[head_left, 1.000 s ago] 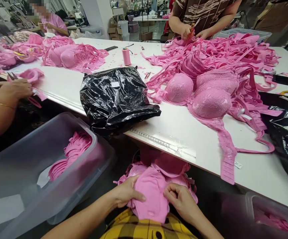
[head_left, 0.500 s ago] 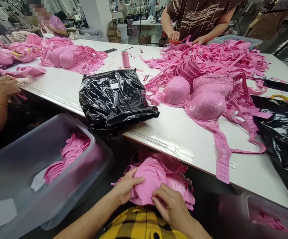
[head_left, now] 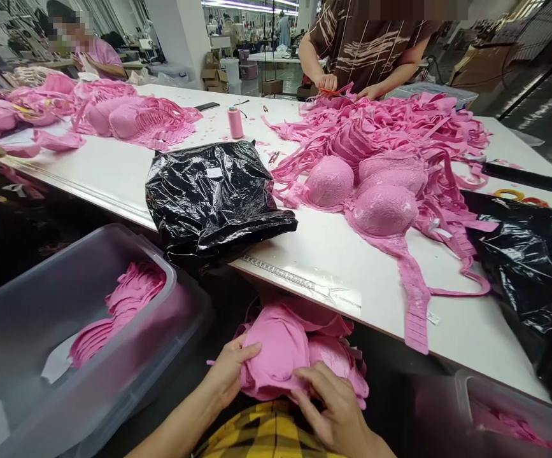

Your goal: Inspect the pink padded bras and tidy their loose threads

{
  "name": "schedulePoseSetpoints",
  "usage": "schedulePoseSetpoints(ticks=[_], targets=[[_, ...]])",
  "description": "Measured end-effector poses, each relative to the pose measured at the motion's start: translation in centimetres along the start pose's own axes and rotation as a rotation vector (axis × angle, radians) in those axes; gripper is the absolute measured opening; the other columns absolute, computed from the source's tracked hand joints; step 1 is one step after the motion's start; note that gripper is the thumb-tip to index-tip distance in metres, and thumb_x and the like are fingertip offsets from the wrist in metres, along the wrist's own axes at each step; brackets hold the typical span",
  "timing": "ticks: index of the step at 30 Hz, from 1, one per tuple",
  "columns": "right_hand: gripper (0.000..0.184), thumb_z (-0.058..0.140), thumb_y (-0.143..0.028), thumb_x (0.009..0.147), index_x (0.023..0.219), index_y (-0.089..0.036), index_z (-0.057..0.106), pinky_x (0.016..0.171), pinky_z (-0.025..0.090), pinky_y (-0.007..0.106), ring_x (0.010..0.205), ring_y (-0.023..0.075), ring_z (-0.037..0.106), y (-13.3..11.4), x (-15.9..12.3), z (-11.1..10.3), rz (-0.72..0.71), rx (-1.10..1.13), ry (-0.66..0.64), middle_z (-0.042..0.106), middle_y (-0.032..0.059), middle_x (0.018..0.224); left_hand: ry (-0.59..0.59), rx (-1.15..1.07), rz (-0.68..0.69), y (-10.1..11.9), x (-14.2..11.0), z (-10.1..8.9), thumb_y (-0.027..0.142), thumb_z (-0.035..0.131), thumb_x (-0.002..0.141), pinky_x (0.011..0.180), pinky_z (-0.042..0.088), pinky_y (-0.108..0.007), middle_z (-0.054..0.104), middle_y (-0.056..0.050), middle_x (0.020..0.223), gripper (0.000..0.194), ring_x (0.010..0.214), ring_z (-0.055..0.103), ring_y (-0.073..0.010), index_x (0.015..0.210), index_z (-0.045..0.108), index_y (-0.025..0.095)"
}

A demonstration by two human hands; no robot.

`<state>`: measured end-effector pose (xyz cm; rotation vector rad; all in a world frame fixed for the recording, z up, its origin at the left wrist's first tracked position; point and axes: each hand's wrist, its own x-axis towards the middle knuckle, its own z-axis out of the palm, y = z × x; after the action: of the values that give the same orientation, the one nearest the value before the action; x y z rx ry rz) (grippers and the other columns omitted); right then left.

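On my lap, below the table's front edge, lies a pink bra (head_left: 276,346), one cup turned with its smooth inside facing up. My left hand (head_left: 230,369) grips the left side of that cup, thumb on top and fingers underneath. At the cup's lower right edge, my right hand (head_left: 328,394) pinches the fabric between thumb and fingers. More pink bra pieces are bunched behind and to the right of the cup, partly under the table edge.
A black plastic bag (head_left: 213,197) sits on the white table (head_left: 304,254). Stacked pink bras (head_left: 385,203) spread to the right, where a co-worker (head_left: 366,57) holds orange-handled scissors. A plastic bin (head_left: 170,280) with pink cups stands left. A thread cone (head_left: 235,123) stands farther back.
The cup's inside has been smoothed and faces up more fully. My right hand has shifted slightly along its lower edge. The co-worker's hand at far left has moved outward.
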<state>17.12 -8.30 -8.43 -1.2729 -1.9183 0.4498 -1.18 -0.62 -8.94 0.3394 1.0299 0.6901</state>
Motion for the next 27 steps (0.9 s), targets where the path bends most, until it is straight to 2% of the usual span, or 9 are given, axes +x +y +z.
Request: schedulePoseSetpoints(ticks=[3,5,7,11,16,19,23,25,27], targets=[[0.018,0.054,-0.017,0.085,0.103,-0.016,0.056,0.051,0.039,0.023,0.06,0.0141,0.052,0.0,0.2,0.1,-0.058,-0.1,0.006,0.057,0.0036,0.071,0.0,-0.007,-0.008,0.2,-0.2,0.3,0.017,0.078,0.061,0.062,0.053,-0.025,0.071,-0.008,0.072,0.023,0.06,0.065,-0.0155,0.08,0.067,0.008],[0.012,0.049,-0.012,0.086,0.092,-0.017,0.058,0.053,0.038,0.024,0.062,0.0146,0.05,-0.1,0.5,0.6,-0.092,-0.111,0.004,0.057,0.0037,0.07,-0.011,-0.036,-0.037,0.0,-0.5,0.6,0.019,0.077,0.063,0.062,0.053,-0.025,0.071,-0.009,0.072,0.024,0.062,0.065,-0.0157,0.081,0.066,0.008],[0.016,0.044,-0.008,0.086,0.082,-0.017,0.057,0.054,0.037,0.025,0.062,0.0146,0.049,-0.1,0.8,1.2,-0.101,-0.087,0.024,0.057,0.0039,0.068,-0.038,-0.028,-0.127,-0.3,-0.9,0.9,0.02,0.076,0.065,0.059,0.054,-0.025,0.07,-0.009,0.071,0.024,0.062,0.066,-0.0162,0.083,0.066,0.008],[0.015,0.045,-0.007,0.085,0.076,-0.017,0.054,0.051,0.034,0.025,0.059,0.0145,0.046,-0.1,0.7,2.0,-0.161,-0.018,0.013,0.056,0.0037,0.065,-0.038,0.071,-0.217,-0.8,-1.9,1.1,0.017,0.072,0.066,0.043,0.047,-0.018,0.065,-0.008,0.055,0.017,0.044,0.06,-0.012,0.074,0.064,0.004],[0.012,0.046,-0.008,0.085,0.081,-0.017,0.054,0.053,0.038,0.024,0.061,0.0133,0.05,0.0,0.4,2.1,-0.063,0.109,-0.005,0.056,0.0029,0.067,-0.045,0.098,-0.176,-0.9,-2.3,1.8,0.003,0.063,0.051,0.043,0.045,-0.017,0.062,-0.003,0.051,0.019,0.04,0.055,-0.0089,0.069,0.062,0.009],[0.012,0.046,-0.01,0.084,0.083,-0.017,0.056,0.054,0.039,0.024,0.064,0.0141,0.051,-0.2,0.4,2.5,-0.057,0.059,-0.025,0.057,0.0039,0.07,-0.057,0.133,-0.167,-1.2,-2.3,2.1,0.0,0.053,0.043,0.043,0.044,-0.016,0.06,0.0,0.049,0.025,0.04,0.053,-0.008,0.064,0.06,0.011],[0.018,0.043,-0.012,0.084,0.072,-0.019,0.054,0.049,0.036,0.024,0.057,0.0136,0.048,-0.4,0.5,2.8,-0.152,0.047,-0.001,0.055,0.0018,0.062,-0.031,0.29,-0.169,-0.5,-2.3,0.7,0.006,0.047,0.042,0.035,0.033,-0.016,0.055,0.001,0.044,0.017,0.034,0.044,-0.0063,0.055,0.057,0.012],[0.015,0.043,-0.011,0.083,0.078,-0.018,0.056,0.054,0.041,0.026,0.063,0.0152,0.051,0.1,0.5,2.2,-0.083,0.029,0.099,0.057,0.0029,0.068,-0.017,0.444,-0.127,0.8,-2.3,-0.5,0.01,0.046,0.045,0.031,0.025,-0.015,0.053,0.0,0.041,0.01,0.031,0.039,-0.0052,0.051,0.054,0.012],[0.018,0.047,-0.012,0.082,0.096,-0.018,0.057,0.068,0.048,0.033,0.079,0.0197,0.055,1.5,0.3,1.5,0.048,-0.081,0.182,0.06,0.0072,0.083,-0.018,0.572,-0.077,2.1,-2.3,-1.5,0.011,0.047,0.047,0.031,0.022,-0.015,0.052,0.001,0.041,0.009,0.031,0.036,-0.0043,0.052,0.054,0.012]])
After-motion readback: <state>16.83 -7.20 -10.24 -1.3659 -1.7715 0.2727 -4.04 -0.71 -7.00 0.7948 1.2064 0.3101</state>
